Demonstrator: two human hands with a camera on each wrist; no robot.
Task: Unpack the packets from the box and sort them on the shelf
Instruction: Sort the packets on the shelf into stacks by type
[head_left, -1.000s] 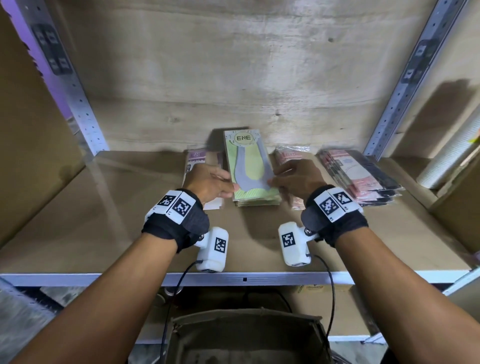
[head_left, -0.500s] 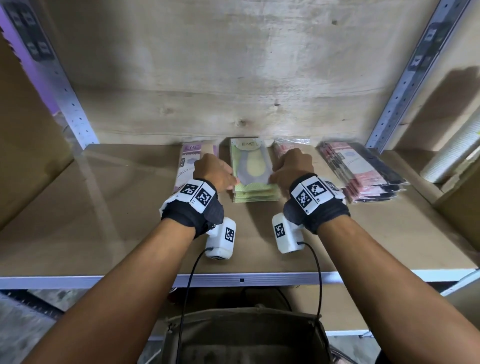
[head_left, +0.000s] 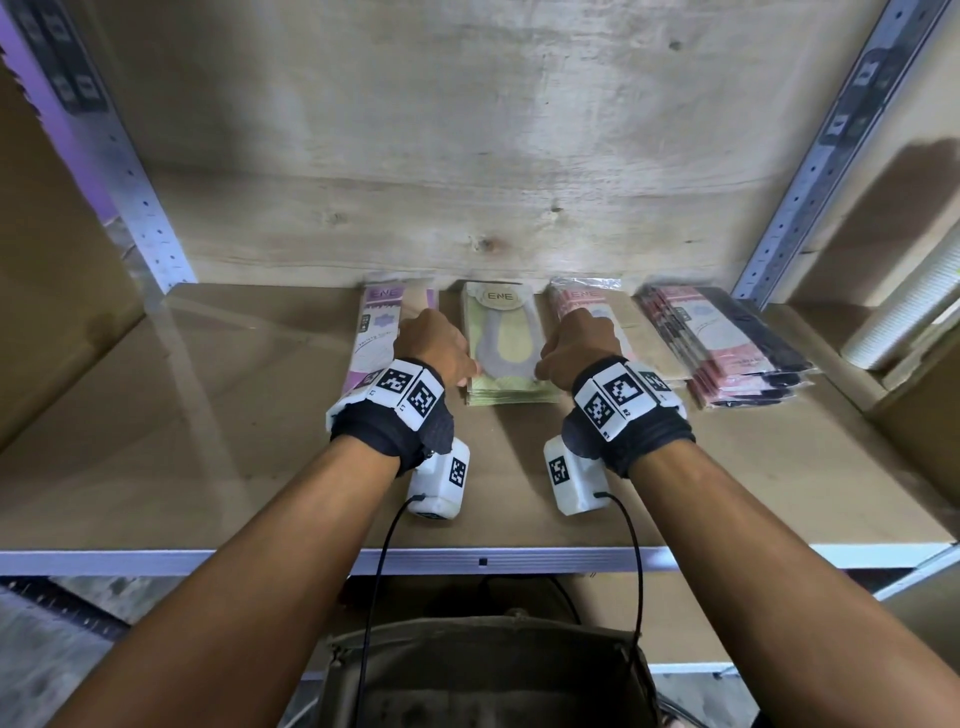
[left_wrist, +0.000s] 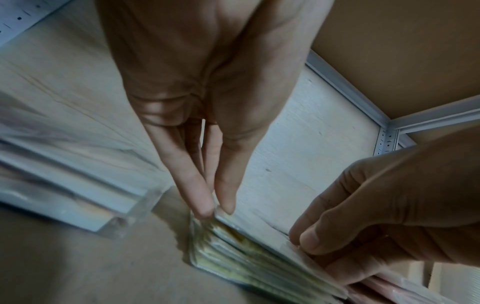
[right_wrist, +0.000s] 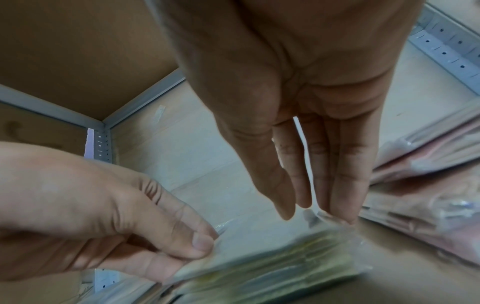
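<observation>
A stack of green packets (head_left: 506, 338) lies on the brown shelf board (head_left: 208, 441), close to the back wall. My left hand (head_left: 465, 374) pinches its near left corner between thumb and fingers (left_wrist: 202, 211). My right hand (head_left: 540, 371) pinches the near right corner the same way, its fingertips (right_wrist: 340, 216) on the clear wrapping. The stack's edge (left_wrist: 233, 246) shows blurred in both wrist views. The open box (head_left: 483, 675) sits below the shelf front.
A purple packet (head_left: 379, 332) lies left of the green stack, partly under my left hand. Pink packets (head_left: 582, 299) lie to the right, then a slanted pink and black stack (head_left: 727, 353). A white ribbed roll (head_left: 909, 312) leans at the far right. Bare board spreads left.
Both hands have slid the green stack away from me toward the back wall, and they have closed in on its near corners. The other packets have not moved.
</observation>
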